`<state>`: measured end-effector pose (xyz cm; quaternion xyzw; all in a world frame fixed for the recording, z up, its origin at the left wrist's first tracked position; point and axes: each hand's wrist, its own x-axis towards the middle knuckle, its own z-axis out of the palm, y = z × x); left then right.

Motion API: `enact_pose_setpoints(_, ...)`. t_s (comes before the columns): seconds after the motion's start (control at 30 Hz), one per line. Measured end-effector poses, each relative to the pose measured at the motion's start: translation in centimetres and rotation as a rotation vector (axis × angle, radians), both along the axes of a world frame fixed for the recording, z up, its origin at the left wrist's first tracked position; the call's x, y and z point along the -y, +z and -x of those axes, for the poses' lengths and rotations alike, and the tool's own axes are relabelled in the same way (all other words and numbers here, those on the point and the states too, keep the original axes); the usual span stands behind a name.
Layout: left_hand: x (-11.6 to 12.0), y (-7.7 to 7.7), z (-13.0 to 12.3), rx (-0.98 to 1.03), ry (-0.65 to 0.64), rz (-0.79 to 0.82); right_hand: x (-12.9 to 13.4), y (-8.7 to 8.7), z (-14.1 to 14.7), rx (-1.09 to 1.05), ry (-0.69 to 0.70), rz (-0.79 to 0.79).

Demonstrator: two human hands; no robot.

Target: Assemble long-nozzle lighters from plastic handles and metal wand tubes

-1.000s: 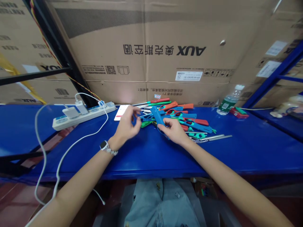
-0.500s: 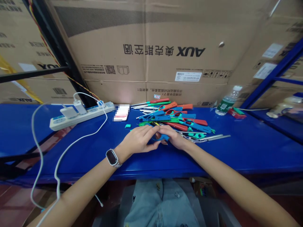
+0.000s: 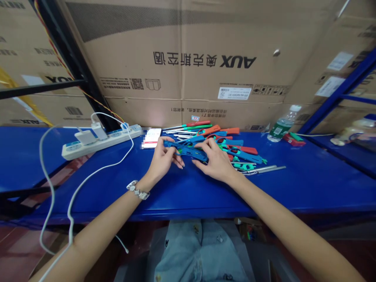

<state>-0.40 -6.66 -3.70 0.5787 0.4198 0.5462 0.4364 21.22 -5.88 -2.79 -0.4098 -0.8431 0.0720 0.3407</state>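
A blue lighter casing (image 3: 189,150) is held up over the front of the pile, long side across my view, its hollow face showing. My left hand (image 3: 165,158) pinches its left end between thumb and fingers. Around its right end curl the thumb and fingers of my right hand (image 3: 214,159). Just behind lie several stick lighters (image 3: 217,131) with blue, red, orange and green handles and metal tubes. To the right of my right hand are small green plastic parts (image 3: 245,166) and loose metal tubes (image 3: 267,170).
A white power strip (image 3: 102,141) with plugged chargers and white cables lies at left. Next to it is a phone (image 3: 152,138) with a lit screen. A water bottle (image 3: 279,129) and a red box (image 3: 293,140) stand at back right. Cardboard cartons (image 3: 188,78) wall off the blue table's (image 3: 182,199) back.
My hands have moved apart and lifted a little. The blue casing, mostly covered by my fingers before, now shows lengthwise between them. My left wrist has turned, so the watch face is hidden.
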Motion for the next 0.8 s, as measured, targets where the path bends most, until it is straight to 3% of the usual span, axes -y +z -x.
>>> enact_pose_setpoints(0.17,0.4,0.3,0.7,-0.107,-0.119,0.065,-0.5,-0.1,-1.2,0.073,0.233,0.108)
enact_pose_setpoints(0.4,1.4,-0.4,0.3,-0.499,-0.095,0.240,0.2,-0.7,-2.8,0.169,0.179,0.193)
enact_pose_setpoints(0.47,1.3,-0.9,0.2,-0.606,-0.035,0.185,0.5,-0.5,-3.0,0.141,0.152,0.164)
enact_pose_setpoints(0.63,1.1,-2.1,0.3,-0.900,0.147,-0.163,1.2,-0.5,-2.7,0.186,0.127,0.117)
enact_pose_setpoints(0.8,2.3,-1.5,0.4,-1.000,0.143,-0.133,0.8,-1.3,-2.9,0.225,0.122,0.089)
